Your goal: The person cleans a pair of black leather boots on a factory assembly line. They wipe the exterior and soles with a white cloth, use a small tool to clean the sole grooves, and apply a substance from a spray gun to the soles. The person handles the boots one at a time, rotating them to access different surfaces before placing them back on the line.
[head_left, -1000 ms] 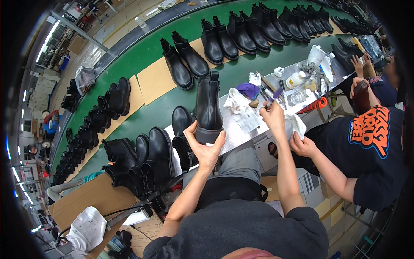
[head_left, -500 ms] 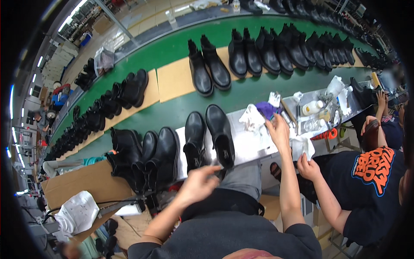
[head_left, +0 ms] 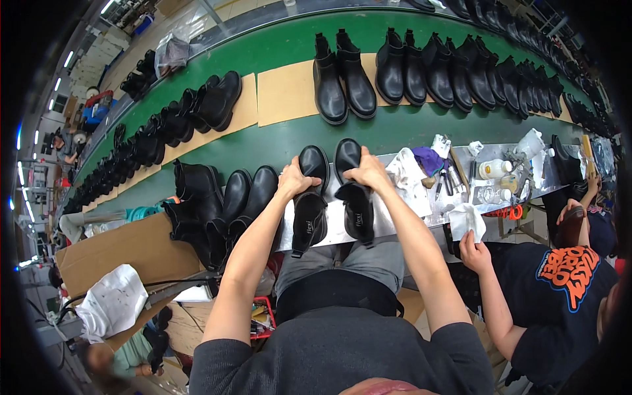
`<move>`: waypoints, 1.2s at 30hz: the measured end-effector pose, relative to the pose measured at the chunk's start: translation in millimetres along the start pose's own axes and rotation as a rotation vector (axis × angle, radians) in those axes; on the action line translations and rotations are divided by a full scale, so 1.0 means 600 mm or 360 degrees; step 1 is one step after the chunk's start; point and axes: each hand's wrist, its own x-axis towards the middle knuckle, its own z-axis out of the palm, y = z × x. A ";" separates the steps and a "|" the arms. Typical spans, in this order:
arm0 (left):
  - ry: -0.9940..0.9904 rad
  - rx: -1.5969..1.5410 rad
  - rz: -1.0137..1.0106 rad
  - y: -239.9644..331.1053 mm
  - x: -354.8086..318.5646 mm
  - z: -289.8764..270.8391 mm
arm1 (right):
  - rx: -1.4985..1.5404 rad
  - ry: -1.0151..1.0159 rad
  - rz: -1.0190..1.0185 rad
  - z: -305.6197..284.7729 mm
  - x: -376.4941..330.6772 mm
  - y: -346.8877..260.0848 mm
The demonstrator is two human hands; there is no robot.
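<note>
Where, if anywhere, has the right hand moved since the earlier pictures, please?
Yes: the right hand moved left, away from the purple cloth, onto a black boot.

bright light | tube lights (head_left: 68, 59) at left | boots (head_left: 312, 160) shine softly | black, curved rim

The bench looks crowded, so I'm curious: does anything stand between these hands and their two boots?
Nothing visible does: the left hand directly touches the left boot, the right hand the right boot. The nearest white cloth lies off to the right.
</note>
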 end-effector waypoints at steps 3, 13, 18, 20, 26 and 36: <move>0.0074 -0.0376 0.0114 -0.042 -0.008 -0.002 | 0.0783 -0.0107 -0.0228 -0.009 -0.006 0.057; -0.0409 -0.1541 0.0314 -0.037 -0.097 -0.026 | 0.1701 -0.0477 -0.0114 -0.056 -0.127 0.078; -0.1178 -0.2552 0.0289 -0.010 -0.189 -0.044 | 0.2139 -0.0843 -0.0223 -0.089 -0.211 0.071; -0.1306 -0.3138 0.0327 -0.003 -0.224 -0.025 | 0.2643 -0.0996 -0.0249 -0.072 -0.227 0.064; -0.1931 -0.3350 0.0915 0.007 -0.191 -0.009 | 0.3137 -0.0816 -0.0228 -0.042 -0.231 0.057; -0.0855 -0.2235 0.0543 -0.025 -0.176 -0.100 | 0.3272 -0.0890 -0.0784 -0.033 -0.212 0.078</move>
